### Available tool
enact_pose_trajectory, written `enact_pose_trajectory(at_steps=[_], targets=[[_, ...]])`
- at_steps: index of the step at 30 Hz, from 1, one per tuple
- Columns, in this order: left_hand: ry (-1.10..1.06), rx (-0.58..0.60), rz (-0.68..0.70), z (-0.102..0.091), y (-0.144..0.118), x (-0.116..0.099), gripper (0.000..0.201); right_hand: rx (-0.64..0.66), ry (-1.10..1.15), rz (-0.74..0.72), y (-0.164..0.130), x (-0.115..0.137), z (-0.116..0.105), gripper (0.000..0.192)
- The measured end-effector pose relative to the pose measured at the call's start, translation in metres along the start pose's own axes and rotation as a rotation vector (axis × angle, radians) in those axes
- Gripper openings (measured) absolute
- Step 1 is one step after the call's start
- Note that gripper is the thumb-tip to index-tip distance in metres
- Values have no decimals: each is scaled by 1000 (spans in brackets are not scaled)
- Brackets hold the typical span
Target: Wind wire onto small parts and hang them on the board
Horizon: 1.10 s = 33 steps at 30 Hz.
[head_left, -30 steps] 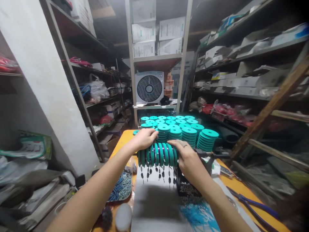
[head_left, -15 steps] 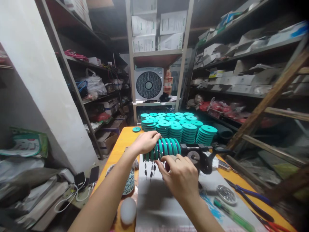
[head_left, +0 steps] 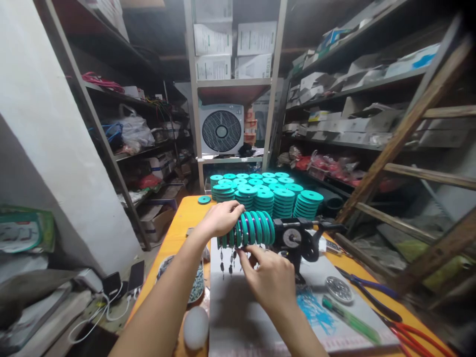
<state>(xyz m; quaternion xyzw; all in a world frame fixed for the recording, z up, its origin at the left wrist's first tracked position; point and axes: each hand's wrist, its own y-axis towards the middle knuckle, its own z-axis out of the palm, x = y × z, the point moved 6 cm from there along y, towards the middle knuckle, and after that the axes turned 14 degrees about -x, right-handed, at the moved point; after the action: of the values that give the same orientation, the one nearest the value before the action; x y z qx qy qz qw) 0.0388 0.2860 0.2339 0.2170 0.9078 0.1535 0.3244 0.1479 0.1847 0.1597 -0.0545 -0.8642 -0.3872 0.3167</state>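
Observation:
A row of teal spools sits side by side on the shaft of a black winding device, with small dark weights dangling under it. My left hand grips the left end of the row from above. My right hand is below the row, fingertips pinching at the hanging pieces under the spools. Behind them, stacks of teal spools stand at the far end of the orange table.
A dish of small blue-grey parts and a white egg-shaped object lie at left. A round metal tin, green tool and red-handled pliers lie at right. A wooden ladder leans at right, shelves all around.
My right hand came off the right end of the spool row and moved underneath it to the hanging pieces. My view shifted, showing the winding device and tools at right.

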Motion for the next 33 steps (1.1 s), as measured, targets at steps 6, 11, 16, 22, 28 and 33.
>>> enact_pose_trajectory(at_steps=[6, 11, 16, 22, 28, 33], targets=[[-4, 2, -2, 0, 1, 1, 44, 186, 273, 75, -1, 16, -7, 42], [1, 2, 1, 0, 1, 0, 44, 329, 346, 124, -5, 12, 1, 52], [0, 4, 6, 0, 1, 0, 44, 346, 376, 174, -5, 3, 0, 55], [-18, 4, 9, 1, 2, 2, 42, 386, 134, 120, -6, -5, 6, 51], [-14, 1, 1, 0, 1, 1, 43, 407, 322, 132, -9, 1, 5, 51], [-6, -2, -4, 0, 0, 0, 45, 460, 485, 156, -6, 13, -6, 55]])
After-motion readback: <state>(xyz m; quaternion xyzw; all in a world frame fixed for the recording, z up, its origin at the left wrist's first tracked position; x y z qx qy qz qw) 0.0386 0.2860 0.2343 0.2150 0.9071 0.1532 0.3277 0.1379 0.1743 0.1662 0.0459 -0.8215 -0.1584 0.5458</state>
